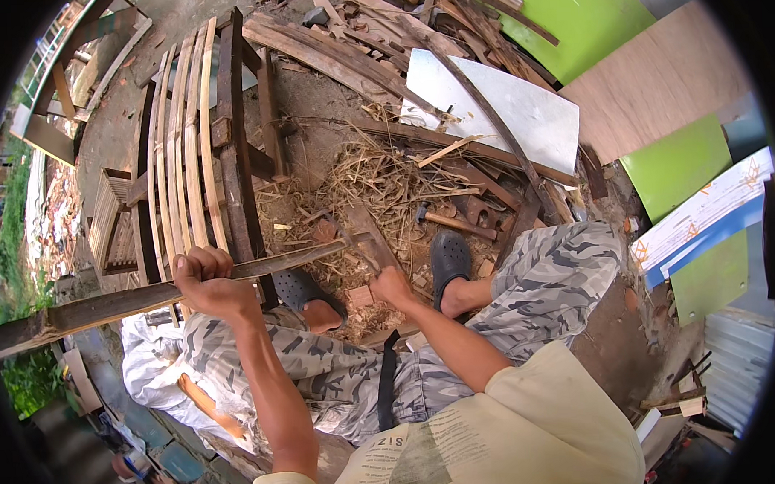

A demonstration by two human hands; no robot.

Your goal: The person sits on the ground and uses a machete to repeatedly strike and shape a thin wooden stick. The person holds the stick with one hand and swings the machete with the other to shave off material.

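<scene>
The long wooden strip [150,295] lay nearly level, its axis running from nine o'clock toward three o'clock; the left hand [205,282] was clenched around it near mid-length. The right hand [393,286], at three o'clock from the left, was closed on a blade's [364,247] handle; the blade met the strip's near end, closest to that hand.
</scene>
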